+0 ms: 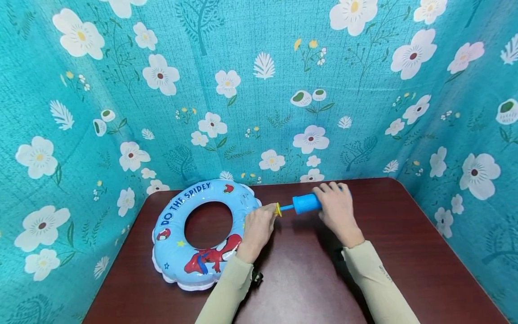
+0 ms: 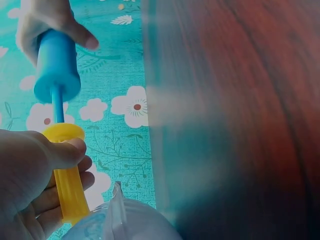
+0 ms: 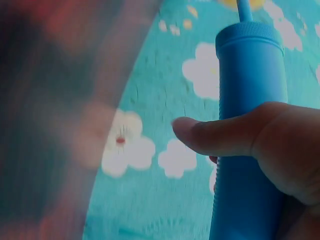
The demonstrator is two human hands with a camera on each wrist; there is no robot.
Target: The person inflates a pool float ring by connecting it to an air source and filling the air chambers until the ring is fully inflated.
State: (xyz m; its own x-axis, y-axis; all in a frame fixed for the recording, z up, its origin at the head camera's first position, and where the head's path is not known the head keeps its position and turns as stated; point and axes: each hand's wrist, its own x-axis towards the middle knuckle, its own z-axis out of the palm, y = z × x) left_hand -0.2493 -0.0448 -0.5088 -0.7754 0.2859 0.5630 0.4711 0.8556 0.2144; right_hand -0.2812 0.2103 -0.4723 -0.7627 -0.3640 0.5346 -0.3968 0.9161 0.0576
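My left hand (image 1: 258, 227) grips the yellow end piece (image 2: 70, 187) of a hand air pump, thumb just below its round flange. Around the pump's blue barrel (image 1: 306, 204) my right hand (image 1: 335, 209) is wrapped, with the thumb (image 3: 220, 136) lying across it. A stretch of thin blue rod (image 2: 57, 105) shows between barrel and flange. The light blue swim ring (image 1: 171, 249), puffed up and printed with a red cartoon figure, lies left of my left hand. In the left wrist view, the yellow piece's lower end meets the edge of the ring (image 2: 142, 225).
A dark red-brown table (image 1: 297, 288) lies under the work. Teal curtains (image 1: 259, 108) with white flowers surround its back and sides. A small black object (image 1: 256, 276) sits beneath my left wrist.
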